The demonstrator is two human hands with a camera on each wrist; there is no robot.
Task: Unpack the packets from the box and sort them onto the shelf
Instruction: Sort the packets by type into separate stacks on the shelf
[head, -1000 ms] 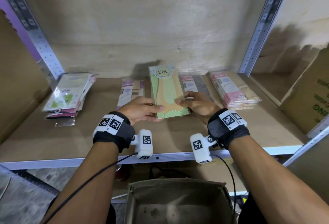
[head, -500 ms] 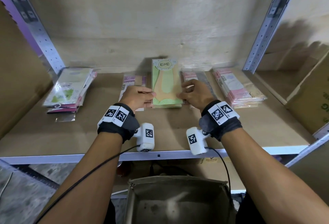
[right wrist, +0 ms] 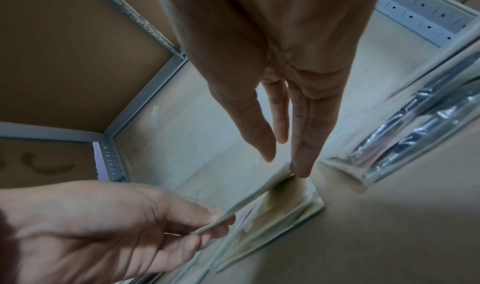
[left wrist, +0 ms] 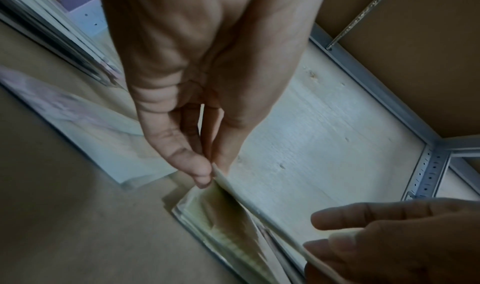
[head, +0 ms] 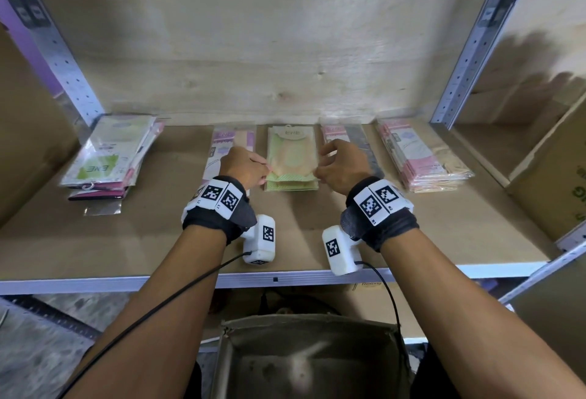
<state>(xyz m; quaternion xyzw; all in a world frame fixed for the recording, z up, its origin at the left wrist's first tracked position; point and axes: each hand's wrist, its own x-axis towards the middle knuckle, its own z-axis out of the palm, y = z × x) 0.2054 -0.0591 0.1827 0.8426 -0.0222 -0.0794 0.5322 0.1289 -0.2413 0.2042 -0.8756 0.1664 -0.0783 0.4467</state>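
The left hand (head: 244, 167) pinches the near left edge of a green packet (head: 291, 157) between thumb and fingertips. The right hand (head: 341, 165) is loosened at the near right edge, its straight fingers (right wrist: 302, 155) just touching that edge. The packet lies tilted on the green stack (head: 291, 184) in the middle of the shelf (head: 158, 240), its near end lifted. It looks light, thin, bendy and glossy, so slippery; holding both long edges should keep it flat. The box (head: 314, 363) sits below.
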